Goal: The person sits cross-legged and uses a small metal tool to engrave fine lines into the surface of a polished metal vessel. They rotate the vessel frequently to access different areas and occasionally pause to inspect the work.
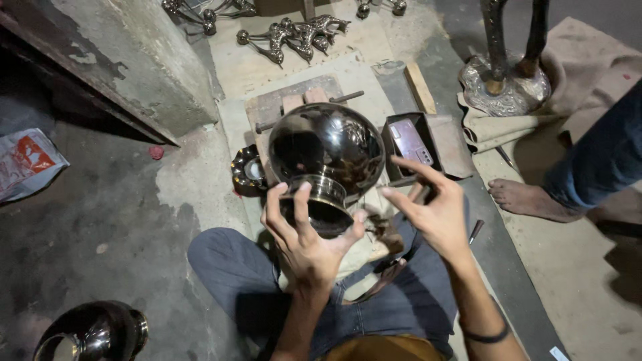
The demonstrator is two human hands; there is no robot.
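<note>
The left hand grips the round dark polished metal pot by its neck, body bulging beyond the fingertips; the right hand, fingers spread empty, hovers just beside it

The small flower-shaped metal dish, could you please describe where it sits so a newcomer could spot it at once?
Start at the big shiny round pot held up by the left hand. Just left of it, on the floor, lies the dish: dark, with a scalloped rim, far smaller than either pot.
</note>
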